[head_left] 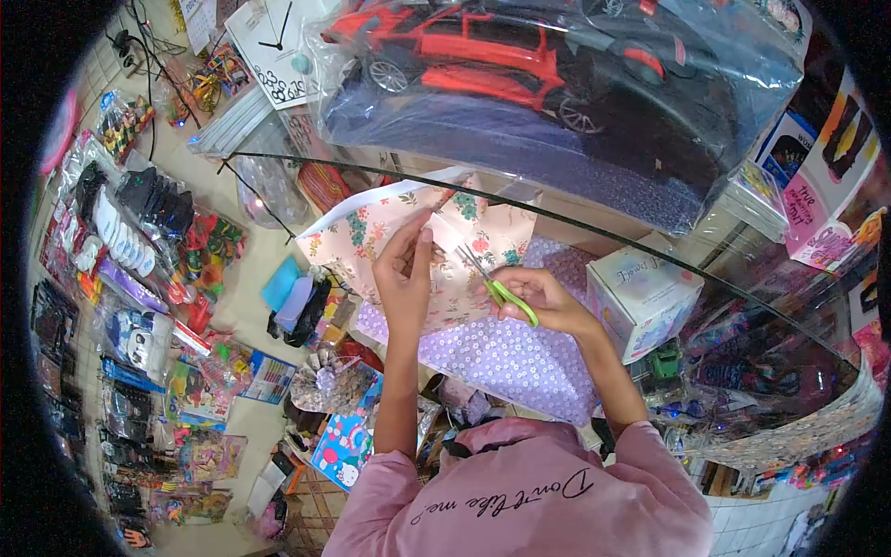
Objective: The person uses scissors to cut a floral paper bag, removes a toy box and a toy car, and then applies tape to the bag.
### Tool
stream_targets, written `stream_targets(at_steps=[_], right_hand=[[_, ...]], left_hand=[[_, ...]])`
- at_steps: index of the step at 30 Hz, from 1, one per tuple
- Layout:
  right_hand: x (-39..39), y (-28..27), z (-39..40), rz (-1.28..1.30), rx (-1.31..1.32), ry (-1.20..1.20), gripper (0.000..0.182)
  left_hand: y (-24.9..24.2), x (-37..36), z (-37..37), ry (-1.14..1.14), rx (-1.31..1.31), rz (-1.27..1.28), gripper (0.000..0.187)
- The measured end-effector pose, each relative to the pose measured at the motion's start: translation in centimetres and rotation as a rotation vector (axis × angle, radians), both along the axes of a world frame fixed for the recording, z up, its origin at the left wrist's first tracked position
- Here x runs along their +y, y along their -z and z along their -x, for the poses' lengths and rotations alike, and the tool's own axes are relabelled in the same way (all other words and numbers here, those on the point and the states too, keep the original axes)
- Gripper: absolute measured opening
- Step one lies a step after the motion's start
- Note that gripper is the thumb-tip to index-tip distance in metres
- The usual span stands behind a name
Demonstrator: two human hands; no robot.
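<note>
Floral wrapping paper [371,227], pale pink with flowers and green leaves, spreads under both hands. My left hand [406,262] is closed, its thumb and fingertips pinching a small whitish piece [445,232] over the paper. In my right hand [543,297] are scissors [509,299] with lime-green handles, fingers closed around them. Their blades point up and left towards the whitish piece; whether they touch it is unclear. Purple paper [548,371] with small white flowers lies beneath the pink sheet.
A glass edge [557,215] runs diagonally beyond the hands, with a large plastic-wrapped package [520,102] showing a red car above it. A white box [640,292] stands just right of my right forearm. Packaged goods [135,232] hang at the left.
</note>
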State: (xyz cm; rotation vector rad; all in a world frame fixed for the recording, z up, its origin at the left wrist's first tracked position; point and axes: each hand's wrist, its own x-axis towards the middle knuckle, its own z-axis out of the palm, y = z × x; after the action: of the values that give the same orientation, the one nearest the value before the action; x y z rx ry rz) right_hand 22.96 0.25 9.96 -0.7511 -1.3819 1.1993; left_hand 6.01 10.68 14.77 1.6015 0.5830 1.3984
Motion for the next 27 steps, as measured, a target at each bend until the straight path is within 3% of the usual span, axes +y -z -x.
stream_targets(at_steps=[8,20,27], right_hand=[[-0.2,-0.2,0.2,0.041,0.037,-0.035,0.032],[-1.2,-0.6,-1.2,-0.025,-0.183,0.208,0.038],[-0.5,-3.8,-1.9,-0.033,-0.336,0.209,0.037]], left_hand=[[-0.2,-0.1,-0.1,-0.005,-0.017,-0.021,0.024],[0.7,-0.3,-0.1,-0.029,0.028,-0.156,0.012],[0.7,-0.4,-0.4,-0.135,0.115,-0.285,0.008]])
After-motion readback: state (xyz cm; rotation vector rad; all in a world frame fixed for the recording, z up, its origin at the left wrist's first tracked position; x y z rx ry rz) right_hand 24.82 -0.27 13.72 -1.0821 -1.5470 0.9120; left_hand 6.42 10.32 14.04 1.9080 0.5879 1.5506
